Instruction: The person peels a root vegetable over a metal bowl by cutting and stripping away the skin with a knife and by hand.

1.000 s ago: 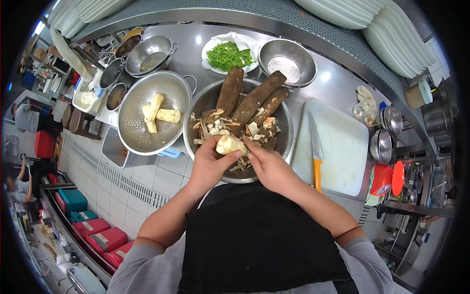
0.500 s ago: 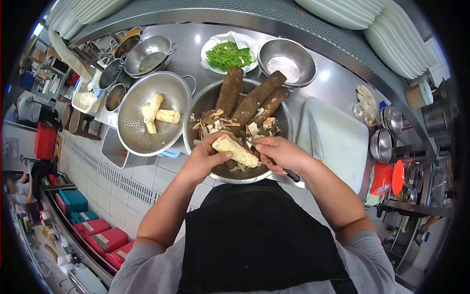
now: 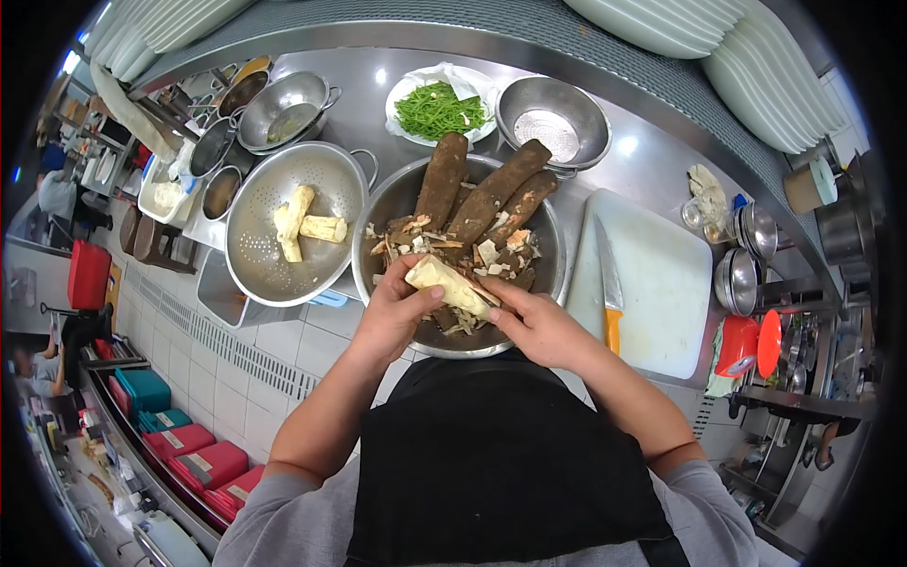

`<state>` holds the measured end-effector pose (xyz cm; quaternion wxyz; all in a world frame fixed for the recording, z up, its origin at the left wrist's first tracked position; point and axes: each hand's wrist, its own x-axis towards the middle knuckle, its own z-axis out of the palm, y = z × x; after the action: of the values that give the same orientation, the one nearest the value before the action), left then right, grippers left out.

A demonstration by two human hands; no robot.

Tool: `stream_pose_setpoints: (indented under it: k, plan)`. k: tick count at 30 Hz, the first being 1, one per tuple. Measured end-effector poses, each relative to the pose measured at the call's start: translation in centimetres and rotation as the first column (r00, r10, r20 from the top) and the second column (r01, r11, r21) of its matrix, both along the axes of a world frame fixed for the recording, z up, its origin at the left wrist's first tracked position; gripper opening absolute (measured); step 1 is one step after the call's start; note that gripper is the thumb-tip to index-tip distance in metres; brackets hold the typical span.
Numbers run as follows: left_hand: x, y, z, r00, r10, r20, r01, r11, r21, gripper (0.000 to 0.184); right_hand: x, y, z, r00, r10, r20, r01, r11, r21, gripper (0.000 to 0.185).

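My left hand (image 3: 397, 300) is wrapped round a partly peeled cassava root (image 3: 442, 282), pale yellow, held over a big steel bowl (image 3: 367, 269). My right hand (image 3: 527, 317) is closed at the root's lower right end, thumb against it. Between its fingers shows a bit of a small knife (image 3: 487, 298); the handle is hidden by the hand. Brown unpeeled cassava roots (image 3: 484, 200) lean in the bowl among peel scraps (image 3: 491, 253). Left of it, peeled cassava pieces (image 3: 295, 222) lie in a steel colander (image 3: 255, 250).
A white cutting board (image 3: 661, 274) with an orange-handled knife (image 3: 609, 283) lies to the right. Behind the bowl are a plate of green vegetables (image 3: 439, 109) and a steel strainer bowl (image 3: 553, 118). A steel shelf (image 3: 397, 26) with stacked plates overhangs the counter.
My right hand has turned and drawn in against the root's end; the dark knife handle seen earlier is now hidden. The cutting-board knife's orange handle has come into view.
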<state>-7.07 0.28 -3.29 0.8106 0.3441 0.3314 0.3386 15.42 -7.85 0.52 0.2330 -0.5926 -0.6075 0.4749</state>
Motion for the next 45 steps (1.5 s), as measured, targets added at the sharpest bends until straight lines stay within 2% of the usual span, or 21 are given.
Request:
stream_pose_setpoints:
  k: [3, 6, 10, 11, 13, 15, 16, 18, 20, 22, 23, 24, 27, 29, 30, 32, 34, 37, 40, 41, 45]
  plan:
    - [0.2, -0.1, -0.4, 0.999, -0.015, -0.037, 0.018, 0.997, 0.078, 0.052, -0.5, -0.7, -0.9, 0.997, -0.049, -0.067, 0.055, 0.994, 0.095, 0.046]
    - [0.2, -0.1, -0.7, 0.995, -0.030, -0.096, 0.045, 0.988, 0.149, 0.053, -1.3, -0.8, -1.2, 0.984, -0.137, -0.110, 0.147, 0.986, 0.084, 0.044]
    - [0.6, 0.4, -0.5, 0.987, -0.052, -0.150, 0.080, 0.980, 0.183, 0.054, -2.0, -0.3, -1.4, 0.978, -0.191, -0.083, 0.196, 0.979, 0.057, 0.041]
    - [0.9, 0.1, -0.7, 0.987, -0.051, -0.150, 0.079, 0.980, 0.183, 0.054, -2.3, -0.2, -1.0, 0.979, -0.204, -0.020, 0.205, 0.976, 0.070, 0.040]
    - [2.0, -0.5, -1.0, 0.982, 0.131, -0.137, -0.117, 0.988, 0.103, 0.052, -2.7, 0.0, -0.8, 0.976, -0.212, 0.043, 0.208, 0.974, 0.086, 0.039]
    - [2.6, -0.9, -0.9, 0.974, 0.144, -0.178, -0.130, 0.988, 0.087, 0.051, -2.9, -0.1, -1.1, 0.975, -0.200, 0.093, 0.174, 0.956, 0.235, 0.036]
    - [2.8, -0.9, -0.7, 0.964, 0.152, -0.218, -0.139, 0.988, 0.074, 0.050, -2.7, 0.0, -0.9, 0.975, -0.199, 0.094, 0.172, 0.956, 0.236, 0.036]
    - [2.2, -0.7, -0.4, 0.971, 0.128, -0.201, -0.115, 0.991, 0.074, 0.050, -1.5, 0.1, -0.4, 0.995, -0.076, 0.062, 0.073, 0.996, 0.050, 0.038]
    - [1.4, -0.3, -0.8, 0.978, 0.004, -0.208, 0.020, 0.993, 0.112, 0.049, -0.1, 0.4, -2.1, 1.000, -0.016, -0.024, 0.016, 1.000, 0.004, 0.038]
    - [1.0, 0.0, -1.3, 0.979, -0.020, -0.201, 0.045, 0.992, 0.121, 0.049, 0.7, 1.4, -1.4, 0.993, 0.039, -0.111, -0.042, 0.999, -0.022, 0.039]
    - [1.0, 0.1, -1.4, 0.988, -0.033, -0.148, 0.042, 0.997, 0.057, 0.050, 1.4, 1.8, -0.6, 0.961, -0.038, -0.274, -0.043, 0.958, -0.284, 0.038]
    - [0.9, 0.2, -1.4, 0.995, -0.042, -0.093, 0.042, 0.999, -0.009, 0.051, 1.7, 2.0, 0.4, 0.901, -0.154, -0.405, -0.091, 0.847, -0.523, 0.038]
    - [0.2, 0.6, -1.1, 0.994, -0.107, 0.001, 0.107, 0.993, -0.041, 0.050, 1.4, 1.7, 1.1, 0.853, -0.239, -0.463, -0.060, 0.838, -0.543, 0.037]
    - [-0.2, 0.6, -1.5, 0.993, -0.104, -0.053, 0.103, 0.994, -0.020, 0.050, 1.4, 1.6, 0.8, 0.814, -0.289, -0.504, -0.068, 0.815, -0.576, 0.039]
    - [-0.2, 0.6, -1.4, 0.989, -0.103, -0.106, 0.104, 0.995, 0.004, 0.049, 1.4, 1.4, 0.2, 0.832, -0.271, -0.484, -0.057, 0.827, -0.560, 0.041]
    - [0.1, 0.6, -1.0, 0.995, -0.073, -0.064, 0.072, 0.997, -0.028, 0.049, 1.3, 1.3, -0.9, 0.850, -0.251, -0.463, -0.045, 0.841, -0.538, 0.043]
    - [0.3, 0.6, -0.8, 0.999, -0.043, -0.023, 0.042, 0.997, -0.065, 0.049, 1.0, 1.0, -1.6, 0.996, -0.086, -0.014, 0.085, 0.993, -0.077, 0.050]
    - [0.4, 0.9, -0.9, 0.998, 0.034, -0.054, -0.037, 0.998, -0.058, 0.050, 0.7, -0.2, -0.4, 0.993, -0.045, 0.107, 0.044, 0.999, 0.011, 0.051]
    - [0.5, 0.9, -0.5, 0.995, 0.031, -0.093, -0.035, 0.999, -0.040, 0.050, 0.3, -0.7, 0.6, 0.997, 0.011, 0.075, -0.010, 1.000, -0.012, 0.054]
    - [0.6, 0.8, -0.1, 0.995, 0.031, -0.097, -0.034, 0.999, -0.030, 0.051, 0.3, -0.6, 1.3, 0.998, 0.028, 0.058, -0.023, 0.996, -0.081, 0.055]
    - [1.2, 0.3, 1.0, 0.991, 0.054, -0.121, -0.057, 0.998, -0.018, 0.052, 0.3, -0.8, 0.2, 0.999, 0.017, 0.049, -0.016, 1.000, -0.014, 0.056]
